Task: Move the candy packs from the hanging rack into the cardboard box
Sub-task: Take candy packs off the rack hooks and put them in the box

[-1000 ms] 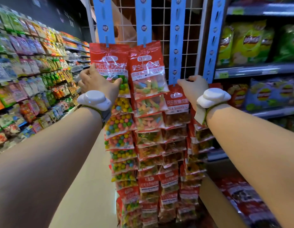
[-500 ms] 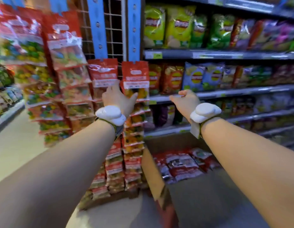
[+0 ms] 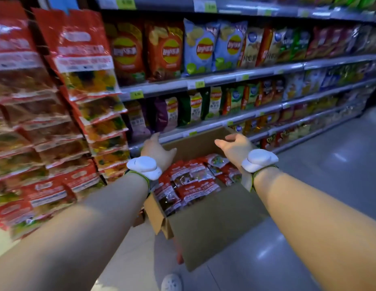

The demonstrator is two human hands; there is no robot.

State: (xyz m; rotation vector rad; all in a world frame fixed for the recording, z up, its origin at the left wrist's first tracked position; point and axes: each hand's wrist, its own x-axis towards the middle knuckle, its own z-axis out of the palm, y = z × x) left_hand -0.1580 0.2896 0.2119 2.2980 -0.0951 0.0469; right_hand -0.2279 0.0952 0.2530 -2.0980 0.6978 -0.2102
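Note:
Red candy packs [image 3: 84, 66] hang in overlapping columns on the rack at the left. A brown cardboard box [image 3: 206, 229] stands open on the floor below me, with several red candy packs [image 3: 193, 181] lying inside it. My left hand [image 3: 156, 151] hovers over the box's far left corner with its fingers spread and nothing in it. My right hand [image 3: 235, 147] hovers over the far right side of the box, palm turned inward, fingers apart and empty. Both wrists wear white bands.
Shelves of crisp bags [image 3: 199, 49] run behind the box and off to the right. Grey tiled floor [image 3: 334, 164] stretches along the aisle at right. A white shoe [image 3: 171, 283] shows at the bottom, just left of the box.
The view has swung right and down from the hanging rack to the box. Both hands have dropped from the rack's packs to above the open box.

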